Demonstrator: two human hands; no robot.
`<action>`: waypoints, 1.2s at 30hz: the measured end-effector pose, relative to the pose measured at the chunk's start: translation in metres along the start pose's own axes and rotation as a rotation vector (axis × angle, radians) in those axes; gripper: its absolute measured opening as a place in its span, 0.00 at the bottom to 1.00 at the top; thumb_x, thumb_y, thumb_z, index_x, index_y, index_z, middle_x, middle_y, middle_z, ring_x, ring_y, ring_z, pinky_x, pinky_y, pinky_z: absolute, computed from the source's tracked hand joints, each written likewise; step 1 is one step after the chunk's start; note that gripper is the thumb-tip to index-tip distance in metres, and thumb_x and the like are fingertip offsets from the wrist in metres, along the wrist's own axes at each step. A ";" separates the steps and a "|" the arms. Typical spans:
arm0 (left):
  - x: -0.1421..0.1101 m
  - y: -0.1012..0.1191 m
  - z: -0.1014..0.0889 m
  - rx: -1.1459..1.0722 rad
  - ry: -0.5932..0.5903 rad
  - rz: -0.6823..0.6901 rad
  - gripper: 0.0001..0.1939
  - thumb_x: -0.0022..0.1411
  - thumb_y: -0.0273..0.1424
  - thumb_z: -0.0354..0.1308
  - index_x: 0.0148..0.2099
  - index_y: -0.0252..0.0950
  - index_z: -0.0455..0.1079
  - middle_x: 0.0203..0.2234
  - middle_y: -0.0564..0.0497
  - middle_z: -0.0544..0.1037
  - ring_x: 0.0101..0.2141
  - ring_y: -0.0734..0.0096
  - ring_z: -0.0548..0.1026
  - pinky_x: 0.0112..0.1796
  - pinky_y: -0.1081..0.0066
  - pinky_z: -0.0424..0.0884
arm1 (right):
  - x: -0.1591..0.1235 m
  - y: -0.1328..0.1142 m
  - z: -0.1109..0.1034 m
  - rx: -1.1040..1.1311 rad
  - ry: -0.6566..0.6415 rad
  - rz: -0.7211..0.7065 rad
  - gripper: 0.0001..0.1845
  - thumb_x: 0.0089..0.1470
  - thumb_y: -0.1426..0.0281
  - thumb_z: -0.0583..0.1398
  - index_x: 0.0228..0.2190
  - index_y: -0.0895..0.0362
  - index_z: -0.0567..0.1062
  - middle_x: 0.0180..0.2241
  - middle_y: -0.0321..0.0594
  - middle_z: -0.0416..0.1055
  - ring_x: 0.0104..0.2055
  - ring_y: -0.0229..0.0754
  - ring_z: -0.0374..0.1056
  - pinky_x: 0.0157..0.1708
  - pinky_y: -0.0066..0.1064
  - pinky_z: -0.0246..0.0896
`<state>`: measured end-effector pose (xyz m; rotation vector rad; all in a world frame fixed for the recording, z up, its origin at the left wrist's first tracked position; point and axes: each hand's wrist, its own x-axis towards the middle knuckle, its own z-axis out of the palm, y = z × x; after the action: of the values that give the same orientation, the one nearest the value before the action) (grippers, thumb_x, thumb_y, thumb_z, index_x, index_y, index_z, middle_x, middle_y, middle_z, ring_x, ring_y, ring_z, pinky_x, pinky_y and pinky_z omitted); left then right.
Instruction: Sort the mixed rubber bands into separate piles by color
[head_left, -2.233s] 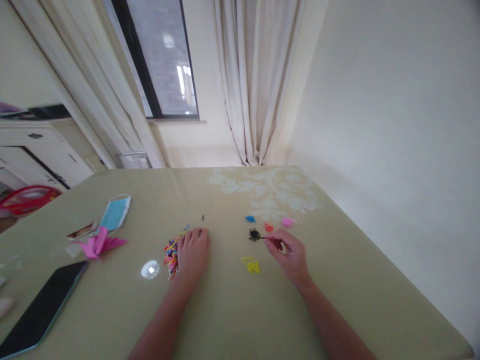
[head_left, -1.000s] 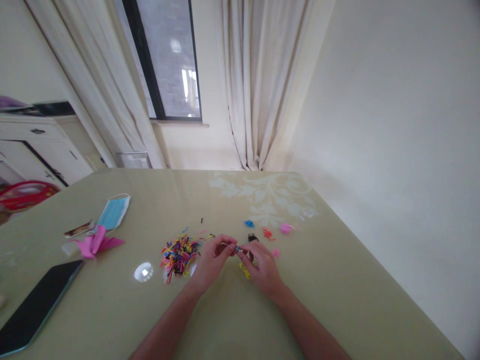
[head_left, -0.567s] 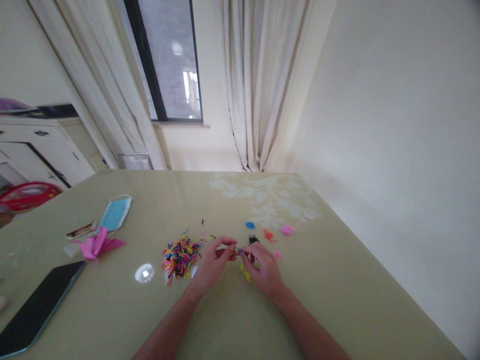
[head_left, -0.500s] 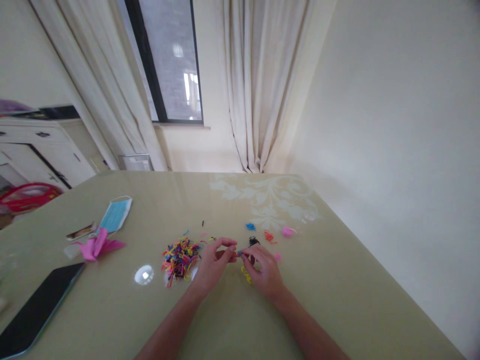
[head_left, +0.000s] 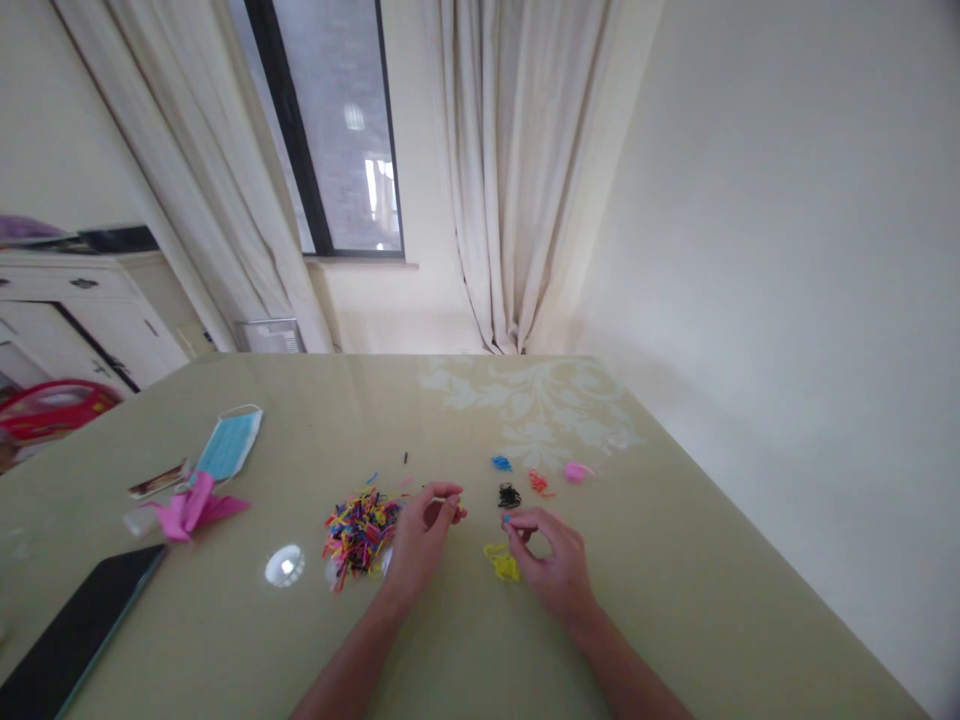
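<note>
Fingers of the right hand pinch a tiny blue, rubber-like piece, while those of the left hand curl closed around small red and yellow bits, whose exact number I cannot tell. What has just changed is the spacing: a moment ago the two hands met over the blue piece, and now they are apart, so it sits in the right-hand grip alone. That pinch hangs between a small pile of black rubber-like loops and a loose yellow cluster, which is fully in view now that the right hand has moved aside. Farther off on the glossy, pale green tabletop lie a little blue pile, an orange-red one and a pink one, each apart from the others. Just beside the left hand spreads a mixed heap of multicoloured strands.
</note>
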<state>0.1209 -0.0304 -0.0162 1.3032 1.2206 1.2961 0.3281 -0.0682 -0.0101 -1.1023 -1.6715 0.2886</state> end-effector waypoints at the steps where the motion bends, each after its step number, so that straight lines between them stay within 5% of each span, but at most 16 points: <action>1: 0.000 0.000 0.001 -0.001 0.000 0.003 0.19 0.64 0.47 0.63 0.44 0.36 0.77 0.29 0.48 0.84 0.33 0.62 0.85 0.38 0.65 0.80 | 0.001 0.000 -0.001 0.002 0.012 -0.006 0.05 0.61 0.72 0.63 0.33 0.53 0.79 0.33 0.41 0.82 0.28 0.40 0.75 0.34 0.32 0.73; 7: 0.000 0.000 0.004 0.002 0.022 0.024 0.21 0.63 0.49 0.63 0.44 0.36 0.77 0.29 0.47 0.84 0.33 0.61 0.85 0.38 0.64 0.81 | 0.006 -0.001 -0.003 0.029 0.042 -0.070 0.07 0.62 0.74 0.62 0.38 0.53 0.82 0.33 0.42 0.83 0.30 0.41 0.76 0.33 0.33 0.75; 13: 0.007 -0.005 0.001 0.006 0.065 0.068 0.20 0.61 0.48 0.64 0.43 0.34 0.78 0.32 0.46 0.84 0.33 0.62 0.84 0.38 0.63 0.81 | 0.009 0.007 -0.002 0.045 0.077 -0.144 0.11 0.65 0.73 0.62 0.42 0.51 0.85 0.39 0.43 0.84 0.41 0.44 0.81 0.43 0.34 0.78; 16: 0.009 -0.010 0.000 0.003 0.068 0.068 0.21 0.60 0.46 0.65 0.44 0.34 0.79 0.33 0.45 0.85 0.33 0.63 0.84 0.39 0.63 0.81 | 0.008 0.009 -0.001 0.053 0.093 -0.152 0.09 0.64 0.73 0.64 0.43 0.51 0.85 0.39 0.41 0.84 0.38 0.42 0.81 0.41 0.31 0.78; 21: 0.010 -0.011 0.001 0.051 0.040 0.078 0.18 0.61 0.43 0.64 0.45 0.34 0.80 0.33 0.44 0.85 0.34 0.62 0.83 0.40 0.63 0.80 | 0.010 0.015 -0.004 0.032 0.105 -0.051 0.06 0.63 0.68 0.66 0.40 0.51 0.85 0.36 0.40 0.84 0.32 0.42 0.79 0.37 0.32 0.78; 25: 0.012 -0.010 -0.002 0.018 0.022 0.061 0.17 0.60 0.43 0.64 0.43 0.35 0.80 0.32 0.45 0.85 0.34 0.63 0.84 0.39 0.64 0.80 | 0.038 0.036 -0.004 -0.035 0.005 0.114 0.09 0.63 0.63 0.64 0.40 0.53 0.84 0.36 0.43 0.84 0.34 0.45 0.79 0.38 0.37 0.77; 27: 0.014 -0.010 -0.003 -0.005 0.013 0.057 0.16 0.58 0.42 0.65 0.42 0.35 0.80 0.32 0.46 0.86 0.34 0.63 0.83 0.39 0.65 0.80 | 0.060 0.052 0.000 -0.130 -0.113 0.230 0.09 0.64 0.65 0.62 0.38 0.52 0.83 0.37 0.45 0.84 0.37 0.47 0.80 0.39 0.39 0.76; 31: 0.017 -0.012 -0.004 -0.037 -0.002 0.047 0.15 0.56 0.41 0.67 0.40 0.35 0.80 0.33 0.46 0.86 0.34 0.64 0.83 0.39 0.66 0.80 | 0.097 0.081 0.015 -0.226 -0.147 0.290 0.05 0.59 0.70 0.65 0.31 0.51 0.83 0.34 0.48 0.84 0.36 0.50 0.80 0.39 0.41 0.73; 36: 0.017 -0.012 -0.002 -0.022 -0.004 0.063 0.13 0.55 0.39 0.68 0.38 0.36 0.81 0.32 0.46 0.86 0.34 0.63 0.83 0.39 0.66 0.79 | 0.111 0.092 0.029 -0.280 -0.189 0.312 0.07 0.54 0.75 0.67 0.27 0.52 0.82 0.29 0.46 0.83 0.33 0.49 0.79 0.38 0.39 0.70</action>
<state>0.1182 -0.0128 -0.0259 1.3376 1.1679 1.3471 0.3499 0.0770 -0.0125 -1.5929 -1.7381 0.3747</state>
